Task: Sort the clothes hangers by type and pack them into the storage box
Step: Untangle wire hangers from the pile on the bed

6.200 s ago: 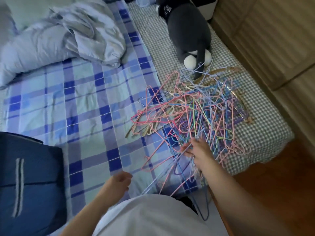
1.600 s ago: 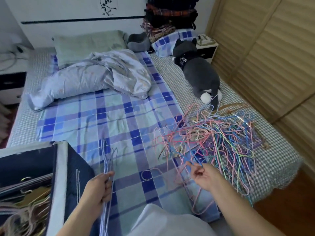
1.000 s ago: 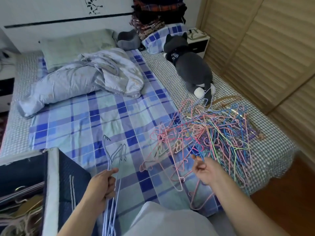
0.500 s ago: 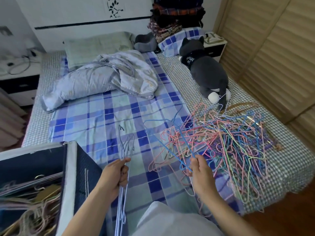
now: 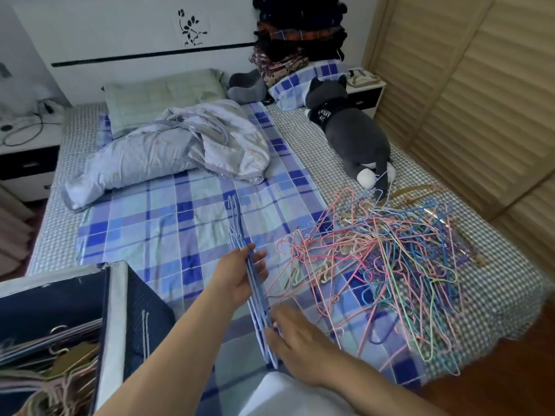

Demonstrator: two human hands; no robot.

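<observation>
A tangled pile of thin wire hangers (image 5: 390, 259) in pink, blue, green and purple lies on the right side of the bed. A bundle of light blue hangers (image 5: 240, 232) stands edge-on above the plaid sheet, hooks pointing away from me. My left hand (image 5: 237, 277) grips the bundle at its middle. My right hand (image 5: 294, 337) holds its lower end, fingers curled on the wires. The dark blue storage box (image 5: 115, 310) stands at the lower left, with sorted hangers (image 5: 51, 349) lying inside.
A rumpled pale blue duvet (image 5: 168, 151) lies across the bed's upper middle. A grey plush cat (image 5: 354, 133) lies behind the pile. Slatted wardrobe doors (image 5: 465, 100) run along the right. A nightstand (image 5: 27, 163) stands at the left, and wood floor (image 5: 480, 379) shows at the lower right.
My right hand left the pile, bringing a blue hanger over, and now holds the lower end of the bundle in my left hand. The bundle has shifted right.
</observation>
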